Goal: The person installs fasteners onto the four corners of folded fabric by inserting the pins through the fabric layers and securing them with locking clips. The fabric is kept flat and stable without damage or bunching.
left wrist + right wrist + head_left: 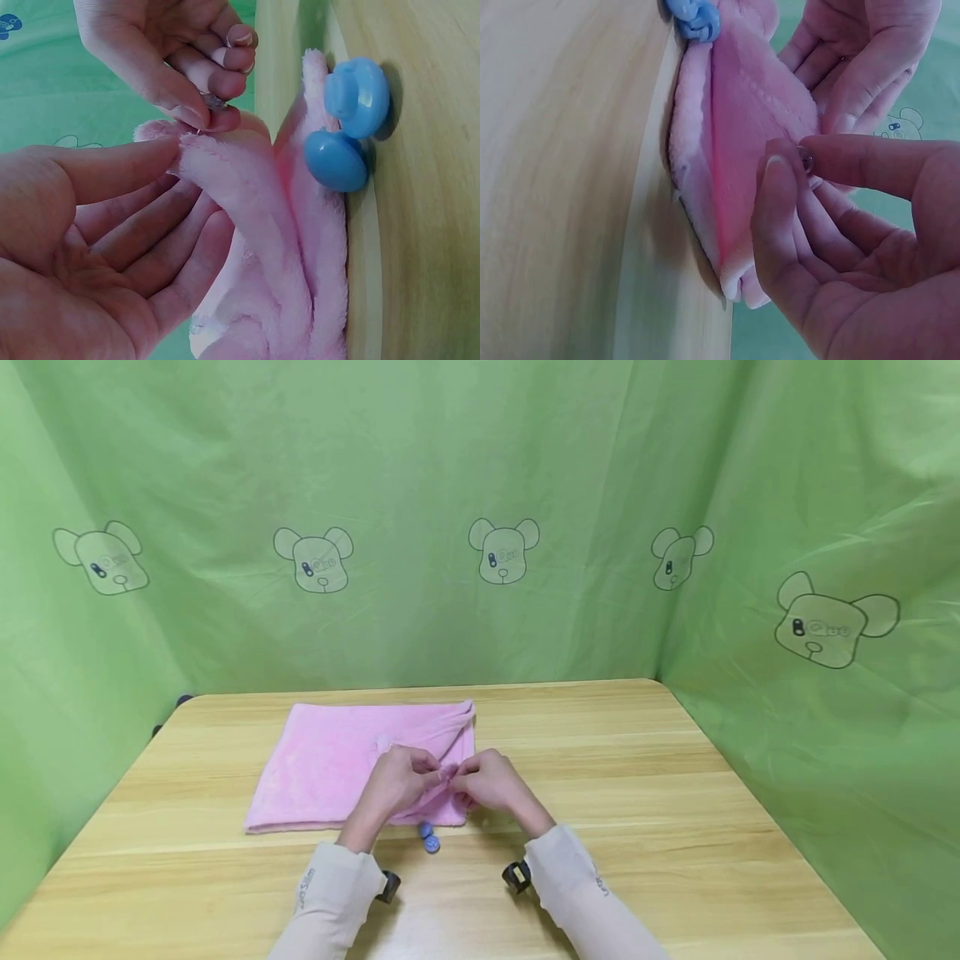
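Observation:
A pink plush cloth (pixel 322 760) lies on the table, its right part lifted and folded between the two hands. My left hand (pixel 397 782) pinches the raised edge of the cloth between thumb and fingers. Close beside it, my right hand (pixel 491 779) pinches a small clear, shiny piece (pixel 805 159) between thumb and index finger. A thin pin-like tip shows below that piece at the cloth edge in the left wrist view; whether it enters the fabric, I cannot tell. Two blue round plastic fasteners (pixel 337 161) lie by the cloth's near edge.
The wooden table (pixel 637 827) extends around the cloth on every side. Green curtains (pixel 420 610) printed with bear heads hang behind it and at both sides. Black wrist devices (pixel 517 875) sit at the cuffs of the light sleeves.

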Tool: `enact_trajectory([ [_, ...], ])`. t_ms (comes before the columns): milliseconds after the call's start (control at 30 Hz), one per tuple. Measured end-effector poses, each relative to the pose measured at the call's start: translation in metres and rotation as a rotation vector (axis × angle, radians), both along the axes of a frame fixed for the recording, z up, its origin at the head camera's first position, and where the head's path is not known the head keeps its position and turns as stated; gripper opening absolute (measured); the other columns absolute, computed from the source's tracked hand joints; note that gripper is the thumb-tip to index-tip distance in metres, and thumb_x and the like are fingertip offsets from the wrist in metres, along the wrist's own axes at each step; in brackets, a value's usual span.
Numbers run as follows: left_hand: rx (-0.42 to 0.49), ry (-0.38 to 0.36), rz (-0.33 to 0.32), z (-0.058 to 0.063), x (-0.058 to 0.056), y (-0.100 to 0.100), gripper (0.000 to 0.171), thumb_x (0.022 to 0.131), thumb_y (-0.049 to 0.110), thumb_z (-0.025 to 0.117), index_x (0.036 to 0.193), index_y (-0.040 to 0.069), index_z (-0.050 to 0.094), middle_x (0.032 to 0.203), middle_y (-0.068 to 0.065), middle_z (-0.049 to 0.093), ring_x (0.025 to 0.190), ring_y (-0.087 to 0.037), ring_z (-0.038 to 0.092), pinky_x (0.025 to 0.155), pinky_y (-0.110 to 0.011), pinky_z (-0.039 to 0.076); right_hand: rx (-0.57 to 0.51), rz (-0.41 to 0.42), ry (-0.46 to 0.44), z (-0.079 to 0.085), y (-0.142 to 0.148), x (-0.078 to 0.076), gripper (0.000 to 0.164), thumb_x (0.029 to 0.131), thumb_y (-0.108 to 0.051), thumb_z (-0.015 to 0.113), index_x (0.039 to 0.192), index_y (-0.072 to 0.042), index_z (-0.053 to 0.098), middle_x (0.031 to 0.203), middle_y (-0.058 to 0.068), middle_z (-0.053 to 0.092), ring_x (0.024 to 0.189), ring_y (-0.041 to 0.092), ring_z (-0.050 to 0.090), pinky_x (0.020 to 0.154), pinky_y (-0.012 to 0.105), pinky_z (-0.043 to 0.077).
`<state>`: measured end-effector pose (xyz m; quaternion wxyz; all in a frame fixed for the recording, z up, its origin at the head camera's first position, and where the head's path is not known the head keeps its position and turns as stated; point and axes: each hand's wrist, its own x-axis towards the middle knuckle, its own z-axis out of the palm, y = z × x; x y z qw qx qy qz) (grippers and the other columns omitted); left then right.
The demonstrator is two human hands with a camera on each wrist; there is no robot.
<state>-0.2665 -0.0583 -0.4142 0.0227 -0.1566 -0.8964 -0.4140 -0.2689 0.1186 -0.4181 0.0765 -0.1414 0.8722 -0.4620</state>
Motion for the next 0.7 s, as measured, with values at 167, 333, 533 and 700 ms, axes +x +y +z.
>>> enact_trajectory([
  [167,0.027,-0.011,0.028,0.0007,-0.0008,-0.0024,0.024,0.096,0.020,0.062,0.077,0.012,0.073,0.067,0.000,0.067,0.060,-0.015,0.055,0.060,-0.034,0.048,-0.037,0.014,-0.006,-0.0007,-0.0013,-0.0002,0.011,0.087,-0.003,0.065,0.083,0.005,0.071,0.073,0.016,0.068,0.067,0.030,0.066,0.063,0.042,0.059],
  [333,0.050,-0.043,0.034,-0.0007,-0.0019,-0.0033,0.011,0.091,0.018,0.068,0.083,0.014,0.073,0.077,0.002,0.070,0.075,-0.016,0.061,0.073,-0.041,0.052,-0.080,0.018,-0.014,-0.0027,-0.0018,-0.0018,0.008,0.087,-0.001,0.065,0.082,0.004,0.069,0.071,0.014,0.067,0.063,0.024,0.064,0.061,0.034,0.057],
  [533,0.077,-0.083,0.013,0.0010,-0.0008,-0.0016,0.007,0.086,0.017,0.074,0.091,0.013,0.073,0.084,0.001,0.071,0.082,-0.018,0.065,0.080,-0.044,0.053,-0.147,0.045,-0.054,-0.0006,0.0001,-0.0013,0.006,0.085,0.001,0.065,0.089,0.005,0.068,0.077,0.016,0.068,0.071,0.030,0.065,0.069,0.039,0.057],
  [700,0.082,-0.066,0.012,0.0014,-0.0003,-0.0021,0.009,0.083,0.012,0.076,0.091,0.011,0.073,0.082,0.000,0.071,0.076,-0.015,0.065,0.077,-0.042,0.054,-0.251,0.081,-0.183,0.0012,0.0021,-0.0013,0.017,0.088,-0.009,0.067,0.095,0.006,0.065,0.089,0.018,0.068,0.085,0.034,0.064,0.081,0.044,0.054],
])
